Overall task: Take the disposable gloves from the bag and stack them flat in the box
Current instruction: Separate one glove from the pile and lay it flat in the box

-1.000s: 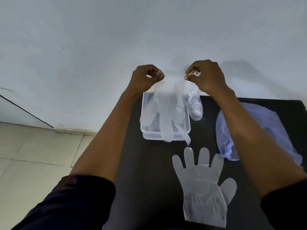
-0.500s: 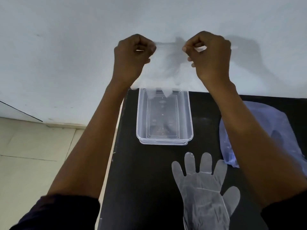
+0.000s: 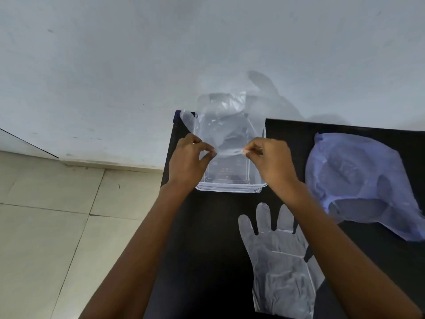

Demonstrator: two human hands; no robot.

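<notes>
My left hand (image 3: 188,157) and my right hand (image 3: 271,160) each pinch one corner of the cuff of a clear disposable glove (image 3: 226,122). The glove billows away from me over the far end of the clear plastic box (image 3: 230,188), its fingers reaching toward the wall. The box sits on a black table (image 3: 207,226). A second clear glove (image 3: 280,261) lies flat on the table near me, fingers pointing away, partly under my right forearm. A pale blue plastic bag (image 3: 358,178) lies crumpled at the right.
A grey wall rises directly behind the table's far edge. The table's left edge runs just left of the box, with a tiled floor (image 3: 57,226) below it.
Both hands came down from high against the wall to just above the box and toward me. The glove, which hung down, now flares out away from me over the box.
</notes>
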